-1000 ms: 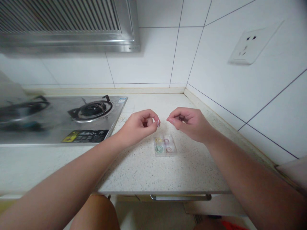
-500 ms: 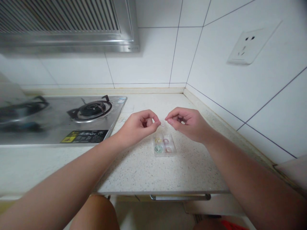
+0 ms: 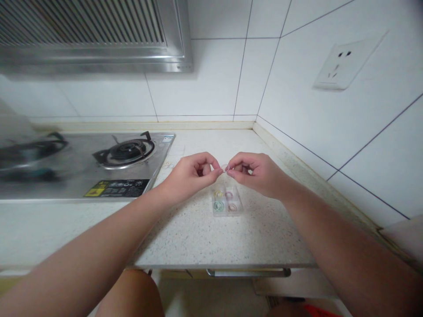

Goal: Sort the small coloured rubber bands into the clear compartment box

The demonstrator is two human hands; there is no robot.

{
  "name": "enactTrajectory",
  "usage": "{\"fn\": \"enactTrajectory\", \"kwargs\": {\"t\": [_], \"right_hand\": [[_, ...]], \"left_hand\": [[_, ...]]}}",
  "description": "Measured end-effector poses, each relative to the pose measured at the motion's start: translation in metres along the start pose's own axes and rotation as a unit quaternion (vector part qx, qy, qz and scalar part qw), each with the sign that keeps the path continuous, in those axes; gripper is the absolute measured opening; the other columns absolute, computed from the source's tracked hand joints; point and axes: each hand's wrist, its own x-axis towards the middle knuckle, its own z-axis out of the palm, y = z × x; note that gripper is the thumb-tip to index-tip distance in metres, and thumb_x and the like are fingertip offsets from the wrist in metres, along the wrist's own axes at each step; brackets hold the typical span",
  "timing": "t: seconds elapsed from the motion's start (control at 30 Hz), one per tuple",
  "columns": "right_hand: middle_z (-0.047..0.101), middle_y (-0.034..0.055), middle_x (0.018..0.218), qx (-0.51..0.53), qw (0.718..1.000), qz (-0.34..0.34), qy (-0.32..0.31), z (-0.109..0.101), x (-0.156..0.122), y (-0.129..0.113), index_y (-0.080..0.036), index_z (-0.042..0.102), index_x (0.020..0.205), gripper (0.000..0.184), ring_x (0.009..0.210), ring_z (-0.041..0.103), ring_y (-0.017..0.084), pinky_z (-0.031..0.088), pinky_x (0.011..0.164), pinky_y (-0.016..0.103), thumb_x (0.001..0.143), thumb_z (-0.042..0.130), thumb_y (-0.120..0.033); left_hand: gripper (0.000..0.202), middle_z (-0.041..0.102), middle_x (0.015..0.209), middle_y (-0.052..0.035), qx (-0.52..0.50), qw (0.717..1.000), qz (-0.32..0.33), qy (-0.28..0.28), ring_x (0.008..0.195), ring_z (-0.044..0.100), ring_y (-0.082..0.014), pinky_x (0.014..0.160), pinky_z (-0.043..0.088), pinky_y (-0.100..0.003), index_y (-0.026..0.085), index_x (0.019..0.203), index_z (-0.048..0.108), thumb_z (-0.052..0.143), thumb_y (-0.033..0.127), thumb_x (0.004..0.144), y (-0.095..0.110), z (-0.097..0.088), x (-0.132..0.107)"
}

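Note:
Between my two hands, above the counter, is a small thin pale rubber band (image 3: pixel 224 171). The fingertips of my left hand (image 3: pixel 200 169) are pinched shut on its left side. My right hand (image 3: pixel 254 171) pinches the opposite side with thumb and forefinger, the other fingers curled in. Just below the hands on the counter sits a clear divided box (image 3: pixel 228 214). Its compartments hold coloured loops: yellow (image 3: pixel 218 193), purple (image 3: pixel 229 194), green (image 3: pixel 218 206) and reddish-brown (image 3: pixel 232 207).
Several thin loops (image 3: pixel 168 165) lie on the counter (image 3: pixel 205 237) beside the steel gas stove (image 3: pixel 155 167). A range hood (image 3: pixel 132 57) hangs above at the left. Tiled walls meet behind the counter, with a socket (image 3: pixel 339 61) on the right one. A drawer handle (image 3: pixel 247 273) juts out below.
My right hand has come in slightly to the left and its fingertips now pinch the rubber band too. My left hand has shifted a little to the right. The box has stayed put.

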Motion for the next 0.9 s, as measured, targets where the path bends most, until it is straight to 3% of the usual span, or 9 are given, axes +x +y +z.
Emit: {"fn": "enactTrajectory", "kwargs": {"t": [0.53,0.9], "right_hand": [[0.059,-0.0004,0.067,0.013,0.999,-0.006,0.030,-0.0014,-0.0011,-0.0046,-0.018,0.069,0.088,0.016,0.058,0.049,0.010,0.038,0.050,0.023,0.088,0.068,-0.034],[0.059,-0.0017,0.066,0.040,0.998,-0.019,0.035,-0.0028,-0.0007,-0.0051,-0.018,0.069,0.089,0.005,0.057,0.050,0.009,0.039,0.051,0.022,0.085,0.065,-0.019]], "left_hand": [[0.021,0.041,0.055,0.0074,0.022,1.000,-0.007,-0.019,0.049,0.035,-0.0077,0.048,0.027,-0.020,0.016,0.087,0.065,0.066,0.037,0.090,-0.0024,-0.0011,-0.0016],[0.021,0.041,0.057,0.0066,0.038,0.999,-0.013,-0.030,0.051,0.036,-0.0080,0.048,0.027,-0.021,0.015,0.089,0.068,0.062,0.035,0.091,-0.0023,-0.0008,-0.0020]]}}
